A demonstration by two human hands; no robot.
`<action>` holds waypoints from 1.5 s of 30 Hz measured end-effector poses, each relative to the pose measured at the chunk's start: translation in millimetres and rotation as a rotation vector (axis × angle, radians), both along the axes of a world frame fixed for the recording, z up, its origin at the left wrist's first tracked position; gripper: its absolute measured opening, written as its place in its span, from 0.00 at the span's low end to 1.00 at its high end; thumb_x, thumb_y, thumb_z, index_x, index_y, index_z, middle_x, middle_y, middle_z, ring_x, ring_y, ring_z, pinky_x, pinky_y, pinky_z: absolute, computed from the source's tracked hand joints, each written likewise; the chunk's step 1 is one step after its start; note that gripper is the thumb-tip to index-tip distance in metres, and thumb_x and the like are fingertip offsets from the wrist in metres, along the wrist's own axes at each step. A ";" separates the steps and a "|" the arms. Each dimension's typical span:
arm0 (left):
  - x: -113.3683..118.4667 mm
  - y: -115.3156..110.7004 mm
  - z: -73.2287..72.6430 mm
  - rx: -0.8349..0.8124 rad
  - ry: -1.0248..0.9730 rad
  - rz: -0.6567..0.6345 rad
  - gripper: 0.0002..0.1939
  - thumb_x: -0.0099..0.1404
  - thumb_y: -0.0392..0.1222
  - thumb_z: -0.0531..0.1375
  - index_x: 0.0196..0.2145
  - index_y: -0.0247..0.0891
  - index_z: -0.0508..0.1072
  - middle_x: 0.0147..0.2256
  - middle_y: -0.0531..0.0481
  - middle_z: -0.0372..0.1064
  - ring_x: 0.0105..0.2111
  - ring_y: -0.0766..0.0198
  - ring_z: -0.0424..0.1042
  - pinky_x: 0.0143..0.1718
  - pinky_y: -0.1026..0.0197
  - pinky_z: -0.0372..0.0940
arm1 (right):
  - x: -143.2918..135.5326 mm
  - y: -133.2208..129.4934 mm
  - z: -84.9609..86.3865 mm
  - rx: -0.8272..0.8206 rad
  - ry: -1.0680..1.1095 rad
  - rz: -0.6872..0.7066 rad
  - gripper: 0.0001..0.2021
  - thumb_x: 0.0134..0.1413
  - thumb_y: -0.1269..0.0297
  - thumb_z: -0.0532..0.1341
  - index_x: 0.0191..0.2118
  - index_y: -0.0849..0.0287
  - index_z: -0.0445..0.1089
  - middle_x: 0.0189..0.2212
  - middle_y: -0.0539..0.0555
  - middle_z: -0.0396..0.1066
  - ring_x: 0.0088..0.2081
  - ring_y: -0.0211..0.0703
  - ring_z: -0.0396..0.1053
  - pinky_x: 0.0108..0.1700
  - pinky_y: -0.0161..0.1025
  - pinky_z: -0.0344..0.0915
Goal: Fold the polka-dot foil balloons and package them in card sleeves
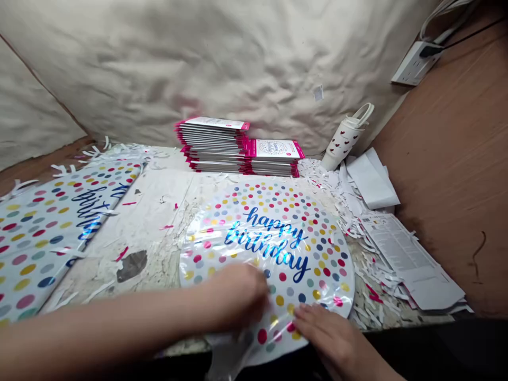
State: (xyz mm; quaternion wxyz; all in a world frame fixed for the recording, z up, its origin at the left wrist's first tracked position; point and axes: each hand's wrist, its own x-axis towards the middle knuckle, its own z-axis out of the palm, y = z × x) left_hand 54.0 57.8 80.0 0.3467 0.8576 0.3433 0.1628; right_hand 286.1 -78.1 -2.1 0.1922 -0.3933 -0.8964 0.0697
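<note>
Scraps (373, 293) litter the desk (162, 264) where, lower centre, my open right grip (333, 336) rests on one spread balloon (282, 277), left grip (242, 293) curled, hold unclear, packets (218, 148) stacked upper centre.

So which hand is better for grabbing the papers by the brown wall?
Probably the right hand: it's on the near edge of the spotty circle, closer to the papers, while the left hand would reach across.

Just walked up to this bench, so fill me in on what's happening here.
A person has both hands on a round, dotted "happy birthday" foil balloon lying flat. The left hand is a blurred, closed shape over its lower middle; whether it grips anything is unclear. The right hand rests on the lower edge. More dotted foil lies at the left, and pink-edged packets stand stacked behind.
</note>
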 end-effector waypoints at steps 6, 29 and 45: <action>-19.2 -86.1 -45.7 0.066 0.285 -0.279 0.10 0.57 0.31 0.52 0.33 0.36 0.73 0.31 0.45 0.72 0.30 0.61 0.69 0.32 0.64 0.63 | -15.6 2.6 21.3 -0.182 0.199 -0.102 0.19 0.53 0.77 0.50 0.49 0.59 0.68 0.46 0.56 0.72 0.47 0.42 0.70 0.50 0.40 0.67; -73.9 -39.9 -7.0 0.067 0.386 0.003 0.23 0.58 0.33 0.50 0.52 0.40 0.65 0.40 0.43 0.71 0.38 0.53 0.70 0.39 0.57 0.62 | -47.8 41.3 46.5 -0.401 0.332 -0.390 0.08 0.57 0.68 0.51 0.31 0.58 0.66 0.25 0.50 0.68 0.28 0.38 0.67 0.31 0.34 0.62; -110.0 -39.2 -90.5 0.277 0.115 -0.175 0.28 0.61 0.32 0.50 0.58 0.53 0.59 0.56 0.55 0.60 0.57 0.56 0.59 0.58 0.53 0.54 | 50.5 18.2 -4.2 -0.086 -0.192 -0.746 0.29 0.52 0.76 0.49 0.62 0.61 0.51 0.56 0.64 0.61 0.56 0.55 0.60 0.53 0.55 0.63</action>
